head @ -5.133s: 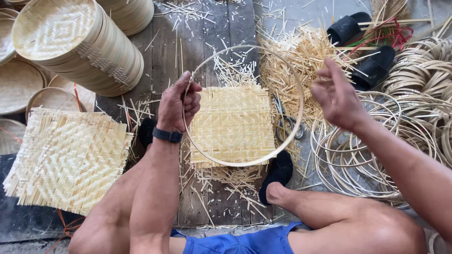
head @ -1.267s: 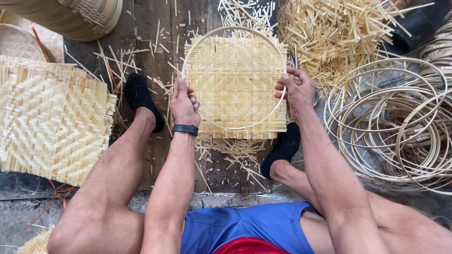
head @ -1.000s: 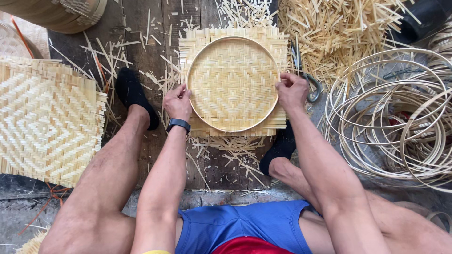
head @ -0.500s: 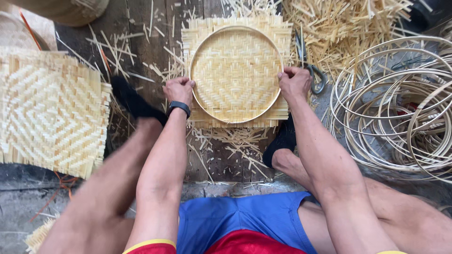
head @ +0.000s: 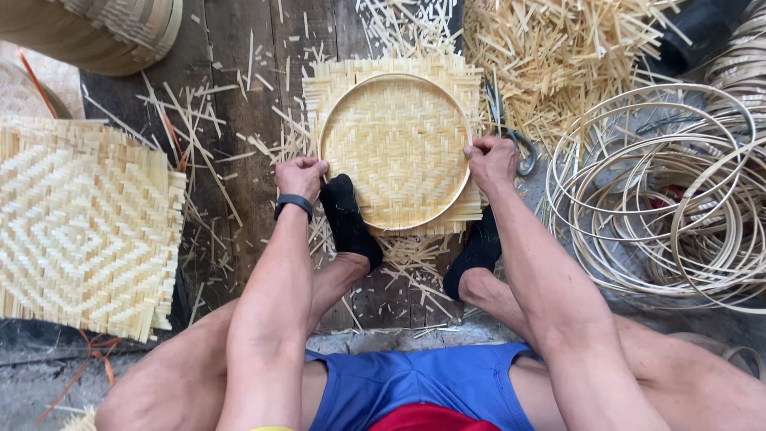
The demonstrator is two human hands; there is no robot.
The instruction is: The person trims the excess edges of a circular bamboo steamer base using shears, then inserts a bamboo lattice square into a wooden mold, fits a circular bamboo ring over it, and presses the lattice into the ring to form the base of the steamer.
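Your left hand [head: 301,175] and right hand [head: 491,159] clamp the bamboo hoop [head: 396,77] over the woven mat [head: 395,144]; your feet hide its lower corners, scissors [head: 511,136] half buried.

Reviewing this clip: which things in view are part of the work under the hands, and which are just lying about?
In hand:
left hand
right hand
round bamboo hoop
square woven mat under it
black-socked feet at its near edge

Lying about:
scissors
larger woven mat
coiled bamboo rings
strip offcuts
stacked baskets
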